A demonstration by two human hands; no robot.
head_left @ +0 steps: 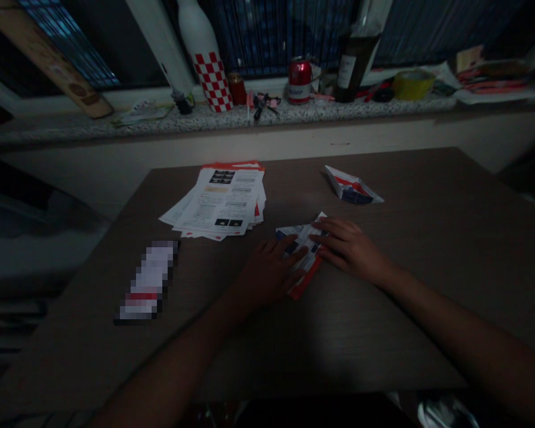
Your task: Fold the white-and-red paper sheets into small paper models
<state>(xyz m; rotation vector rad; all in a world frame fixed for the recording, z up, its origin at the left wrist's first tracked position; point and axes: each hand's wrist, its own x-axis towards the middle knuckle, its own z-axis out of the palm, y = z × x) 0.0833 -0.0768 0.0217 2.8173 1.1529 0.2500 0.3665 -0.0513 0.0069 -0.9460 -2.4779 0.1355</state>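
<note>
Fingers (332, 229) of left hand (267, 273) and right hand (350, 249) lie flat on a folded leaflet (302, 246).

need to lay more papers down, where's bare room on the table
Bare tabletop stretches right of your right hand, below the folded leaflet. Another patch lies nearer you, between your forearms, and a third between the paper stack and the pixelated item. It's crowded at centre, around the folded paper under your left hand.

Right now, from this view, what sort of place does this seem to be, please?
Probably a room in a home: a table holds printed papers and a folded leaflet, and behind it a stone window sill is cluttered with a can and a bottle.
</note>
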